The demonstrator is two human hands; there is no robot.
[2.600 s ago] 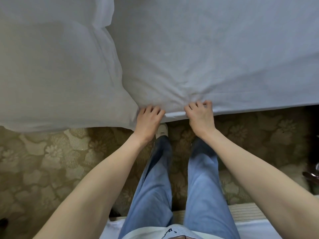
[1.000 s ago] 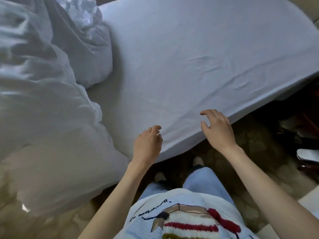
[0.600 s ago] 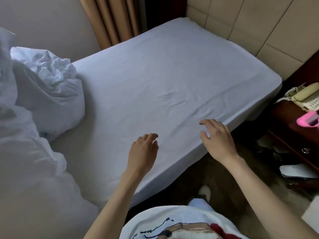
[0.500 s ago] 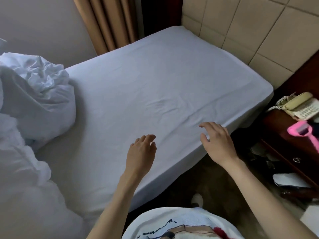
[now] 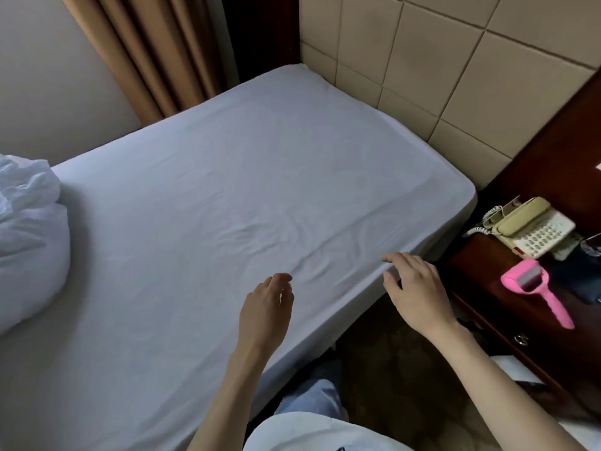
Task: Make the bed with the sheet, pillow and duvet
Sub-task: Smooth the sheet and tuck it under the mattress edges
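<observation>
A pale sheet (image 5: 234, 196) covers the mattress, smooth but for some ripples near the near edge. A bundle of crumpled white bedding (image 5: 29, 232) lies on the bed at the far left, partly cut off by the frame. My left hand (image 5: 265, 312) hovers above the sheet near the bed's side edge, fingers loosely bent and holding nothing. My right hand (image 5: 416, 289) hangs over the same edge further right, fingers spread and relaxed, also holding nothing. No pillow is clearly distinguishable.
A dark wooden nightstand (image 5: 507, 323) stands to the right of the bed with a beige telephone (image 5: 530, 227) and a pink lint roller (image 5: 533, 288) on it. A tiled headboard wall (image 5: 439, 70) and brown curtain (image 5: 156, 56) back the bed. Patterned carpet (image 5: 390, 385) lies underfoot.
Both hands have let go of the sheet's edge and lifted off it. My view has risen from the bedside floor to the whole mattress and nightstand.
</observation>
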